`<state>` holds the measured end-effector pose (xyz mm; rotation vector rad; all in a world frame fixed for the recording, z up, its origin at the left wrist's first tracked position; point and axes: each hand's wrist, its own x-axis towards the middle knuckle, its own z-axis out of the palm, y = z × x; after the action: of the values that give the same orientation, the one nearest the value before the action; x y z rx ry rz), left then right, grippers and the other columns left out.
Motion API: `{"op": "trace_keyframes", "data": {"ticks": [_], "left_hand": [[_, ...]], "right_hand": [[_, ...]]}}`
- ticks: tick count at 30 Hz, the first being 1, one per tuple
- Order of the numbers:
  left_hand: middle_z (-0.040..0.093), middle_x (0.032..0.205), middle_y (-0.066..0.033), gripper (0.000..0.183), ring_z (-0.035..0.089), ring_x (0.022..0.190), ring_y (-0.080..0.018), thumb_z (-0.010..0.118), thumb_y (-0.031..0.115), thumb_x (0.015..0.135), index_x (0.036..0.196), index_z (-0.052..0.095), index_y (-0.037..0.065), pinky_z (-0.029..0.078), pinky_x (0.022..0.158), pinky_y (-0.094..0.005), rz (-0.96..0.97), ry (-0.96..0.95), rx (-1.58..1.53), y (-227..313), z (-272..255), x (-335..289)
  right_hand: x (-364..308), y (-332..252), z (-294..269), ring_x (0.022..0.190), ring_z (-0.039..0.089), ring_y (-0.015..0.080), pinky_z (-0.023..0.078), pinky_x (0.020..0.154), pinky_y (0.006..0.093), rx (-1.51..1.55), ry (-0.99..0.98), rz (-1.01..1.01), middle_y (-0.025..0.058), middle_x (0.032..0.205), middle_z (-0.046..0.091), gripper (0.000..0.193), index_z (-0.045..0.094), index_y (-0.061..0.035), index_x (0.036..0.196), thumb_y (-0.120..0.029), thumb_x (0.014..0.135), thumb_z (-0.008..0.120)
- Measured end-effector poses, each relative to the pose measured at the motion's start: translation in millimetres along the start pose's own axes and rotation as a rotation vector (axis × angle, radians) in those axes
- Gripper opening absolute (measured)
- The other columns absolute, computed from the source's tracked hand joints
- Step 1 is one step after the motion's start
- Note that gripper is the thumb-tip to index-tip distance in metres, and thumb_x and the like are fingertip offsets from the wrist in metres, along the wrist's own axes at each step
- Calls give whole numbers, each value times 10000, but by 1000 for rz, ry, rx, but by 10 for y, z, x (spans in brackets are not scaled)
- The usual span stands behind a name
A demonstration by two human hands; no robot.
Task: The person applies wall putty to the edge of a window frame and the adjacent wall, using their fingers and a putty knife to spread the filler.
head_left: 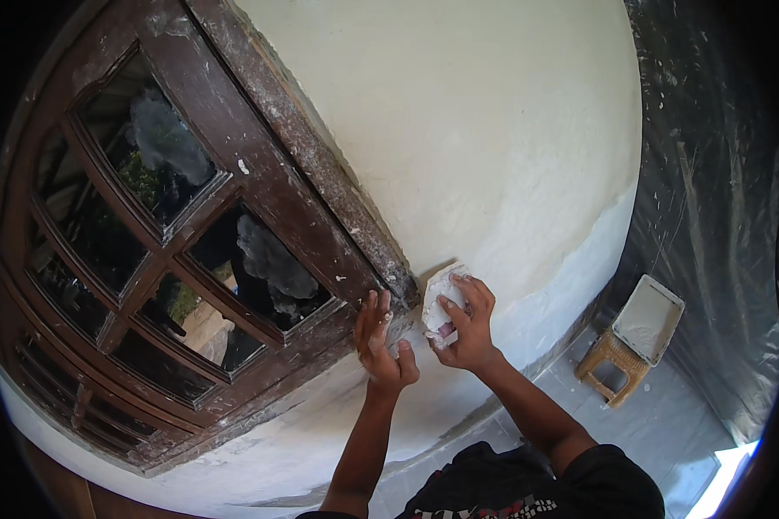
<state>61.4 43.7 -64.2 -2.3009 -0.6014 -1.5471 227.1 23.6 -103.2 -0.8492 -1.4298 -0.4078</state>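
My right hand (471, 327) is closed round a flat pale plate coated with white paste (441, 297); a small pinkish patch shows near its lower edge. Its exact kind does not show. The plate is close to the wall (502, 130), just right of the lower right corner of a brown wooden window frame (320, 177). My left hand (383, 346) holds nothing. Its fingers point upward and its thumb stands apart, with the hand beside the same corner. Whether it touches the wood cannot be made out. White smears mark its fingers.
A rectangular tray of white paste (647, 322) rests on a brown plastic stool (610, 368) at the right. Dark plastic sheeting (705, 199) hangs beyond it. Glass panes (273, 264) with cloudy white smears fill the window at left. Grey tiles (571, 402) cover the floor.
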Motion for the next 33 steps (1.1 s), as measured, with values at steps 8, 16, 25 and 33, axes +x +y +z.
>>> {"op": "trace_keyframes", "data": {"ticks": [8,16,25,33], "left_hand": [[578,1330,-293,503,548,1238,-484,462,183,890,1353,357,17,375,1057,-556,50,-29,-32,5,-11,-10],[600,1277,-309,439,561,1199,-496,460,207,925,1305,344,21,386,1026,-560,67,-58,-58,27,-30,5],[659,1203,-269,414,571,1199,-471,446,214,925,1293,357,47,399,1010,-533,46,-76,-39,20,-44,-19],[657,1207,-270,412,608,1151,-479,460,181,907,1272,385,5,493,898,-530,72,-73,-61,17,0,13]], "right_hand": [[-1,229,163,1248,425,433,338,1025,555,-166,40,-103,249,1401,455,677,526,-80,1325,-334,741,756],[1,348,227,1245,439,370,302,1035,558,-223,67,-135,174,1411,490,594,554,-119,1322,-393,810,681],[8,358,222,1261,481,319,263,1097,542,-281,6,-155,156,1387,544,543,577,-63,1318,-361,865,610],[44,341,98,1244,515,319,256,1103,559,-331,-65,-176,163,1373,552,514,603,-50,1292,-355,878,609]]}}
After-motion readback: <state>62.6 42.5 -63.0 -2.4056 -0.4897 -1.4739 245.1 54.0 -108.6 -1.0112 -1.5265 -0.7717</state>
